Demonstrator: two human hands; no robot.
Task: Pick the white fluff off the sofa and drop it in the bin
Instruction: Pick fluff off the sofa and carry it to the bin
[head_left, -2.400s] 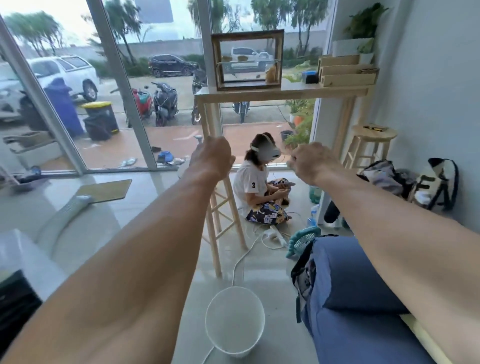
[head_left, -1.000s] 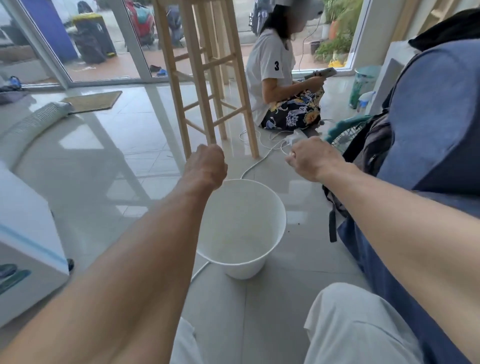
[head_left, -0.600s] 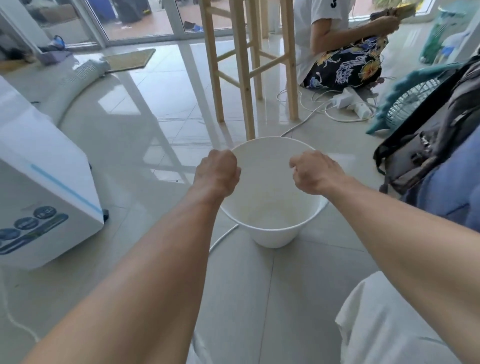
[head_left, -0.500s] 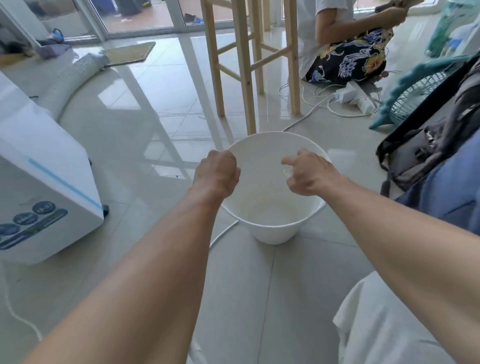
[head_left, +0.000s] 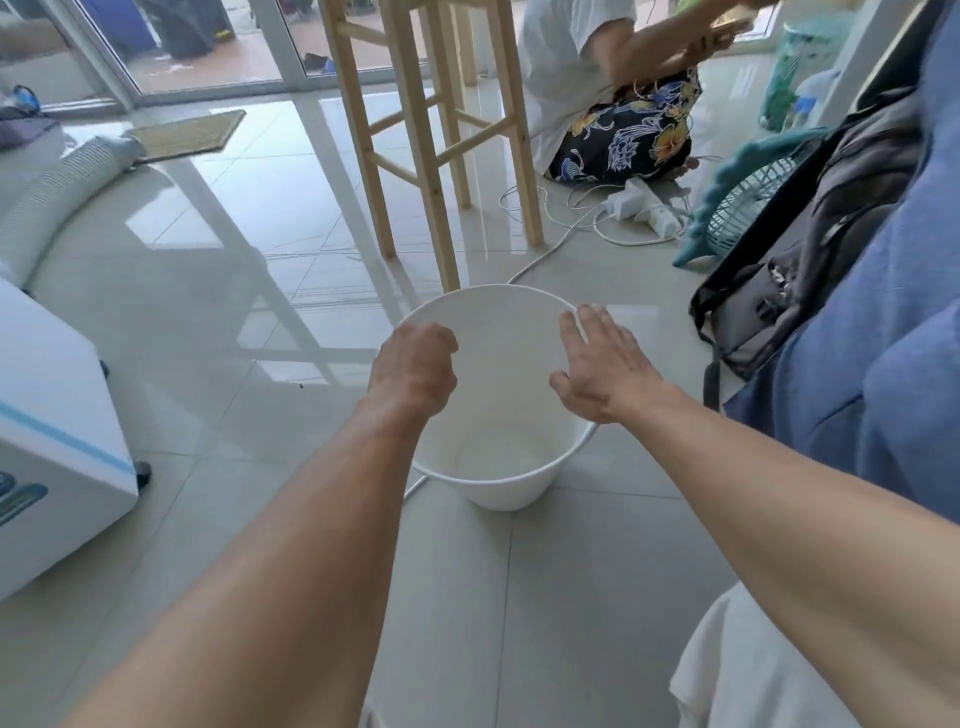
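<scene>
At the drop step: holds the right hand (head_left: 602, 369) flat over the white bin (head_left: 498, 493), fingers apart and empty, and the left hand (head_left: 415, 364) curled in a fist by the bin's left rim. Cannot tell if fluff hides in that fist or lies in the bin. Next, likely needs opening the fist, then reaching right to the blue sofa (head_left: 883, 395).

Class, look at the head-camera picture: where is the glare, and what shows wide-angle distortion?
Head view: daylight glares off the glossy floor tiles; the wide lens tilts the door frame and enlarges the near forearms; the inside of the white bin looks washed out.
</scene>
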